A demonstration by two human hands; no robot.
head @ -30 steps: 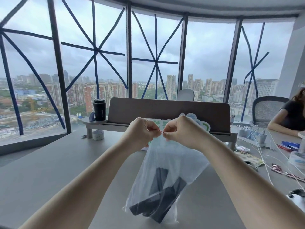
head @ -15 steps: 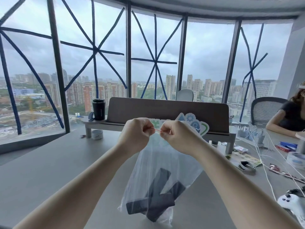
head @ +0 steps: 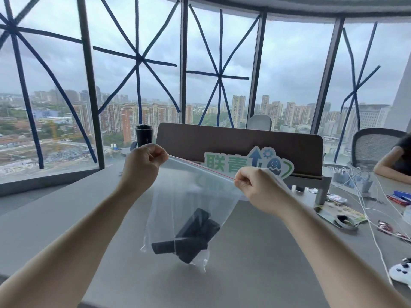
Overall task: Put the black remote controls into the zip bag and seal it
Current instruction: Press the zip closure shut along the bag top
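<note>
Scene: A person holds a clear zip bag (head: 191, 196) in the air over a grey table (head: 255, 252), high-rise windows behind.
Left hand: The left hand (head: 142, 166) pinches the bag's top corner at 10 o'clock, fingers clamped together on the plastic.
Right hand: The right hand (head: 255, 185) pinches the opposite top corner at 3 o'clock, fingers shut on the strip's end.
Zip strip: The red-lined zip strip (head: 200, 166) runs taut between the two hands, its long axis sloping from upper left down to lower right.
Remotes: The black remote controls (head: 189, 236) lie crossed in the bag's bottom, at 6 o'clock below the strip.
Seal: Whether the strip is pressed shut along its whole run cannot be told; any further pressing would follow that sloping line, both hands equally near.
</note>
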